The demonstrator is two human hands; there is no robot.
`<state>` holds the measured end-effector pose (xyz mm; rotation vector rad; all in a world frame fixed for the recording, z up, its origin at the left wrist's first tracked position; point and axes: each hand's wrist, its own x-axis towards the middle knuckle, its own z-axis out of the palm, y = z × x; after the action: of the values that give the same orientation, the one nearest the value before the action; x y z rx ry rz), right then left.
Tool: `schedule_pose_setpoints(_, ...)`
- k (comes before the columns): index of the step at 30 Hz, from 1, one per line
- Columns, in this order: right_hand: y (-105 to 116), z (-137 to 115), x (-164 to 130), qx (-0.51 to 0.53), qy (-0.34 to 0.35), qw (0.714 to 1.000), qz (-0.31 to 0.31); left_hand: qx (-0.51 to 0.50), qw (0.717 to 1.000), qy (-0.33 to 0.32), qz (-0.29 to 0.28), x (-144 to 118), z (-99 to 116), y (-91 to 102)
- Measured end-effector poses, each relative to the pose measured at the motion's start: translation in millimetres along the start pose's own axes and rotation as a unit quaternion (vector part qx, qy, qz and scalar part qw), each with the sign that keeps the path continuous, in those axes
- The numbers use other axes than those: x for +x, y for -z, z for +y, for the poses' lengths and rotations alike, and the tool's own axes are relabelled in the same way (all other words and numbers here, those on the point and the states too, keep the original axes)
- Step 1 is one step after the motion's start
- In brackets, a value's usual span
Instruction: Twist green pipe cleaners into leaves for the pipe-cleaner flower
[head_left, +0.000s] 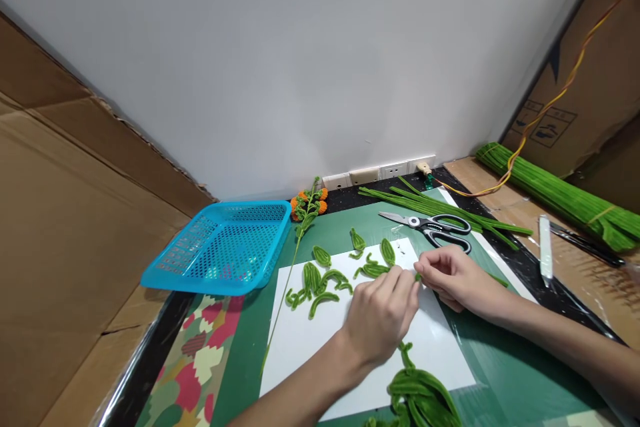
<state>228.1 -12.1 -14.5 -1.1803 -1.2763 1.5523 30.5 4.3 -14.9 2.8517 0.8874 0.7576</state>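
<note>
The desk [320, 230] has a green mat with a white sheet of paper [300, 340] on top, and it sits in a corner with a plain white wall [300, 47] behind and brown cardboard [60, 227] on both sides. A blue basket [223, 247] stands at the left of the desk. Small green leaf shapes [325, 277] made of fuzzy wire lie on the paper, and a long stem with orange flowers [306, 208] lies beside the basket. Scissors [433, 225] rest near a row of straight green wires [435, 207]. The left hand [383, 313] and the right hand [453, 277] meet over the paper. Their fingers are pinched close together on a tiny green wire piece [417, 276] held between them. It is very small, so its shape is hard to tell. A pile of bent green wires [423, 393] lies near the left wrist.
</note>
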Motion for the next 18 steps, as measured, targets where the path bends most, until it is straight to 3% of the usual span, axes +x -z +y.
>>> schedule_pose_setpoints(3, 4.0, -2.8, -2.5, -0.102, 0.087, 0.991, 0.019, -0.154, 0.982, 0.104, -0.03, 4.7, 2.3, 7.5)
schedule_pose_setpoints(5, 4.7, -5.1, -5.2, -0.131, 0.124, 0.983, 0.026, -0.277, 0.943, 0.175, -0.058, 8.7, 2.8, 11.8)
schedule_pose_setpoints(7, 4.8, -6.2, -7.2, -0.157, 0.158, 0.974, 0.029, -0.412, 0.878, 0.233, -0.074, 12.5, 1.5, 12.1)
schedule_pose_setpoints(10, 6.5, -3.8, -8.4, -0.221, 0.236, 0.946, 0.032, -0.592, 0.745, 0.288, -0.107, 16.5, -3.1, 6.3)
schedule_pose_setpoints(12, 8.9, -0.3, -8.4, -0.263, 0.295, 0.918, 0.034, -0.643, 0.696, 0.298, -0.115, 17.6, -6.1, 2.3)
schedule_pose_setpoints(15, 11.5, 4.2, -8.6, -0.298, 0.342, 0.89, 0.036, -0.658, 0.686, 0.289, -0.113, 17.4, -7.3, 0.9)
schedule_pose_setpoints(18, 9.6, 5.4, -9.3, -0.295, 0.327, 0.897, 0.047, -0.636, 0.715, 0.272, -0.098, 15.4, -4.6, 3.0)
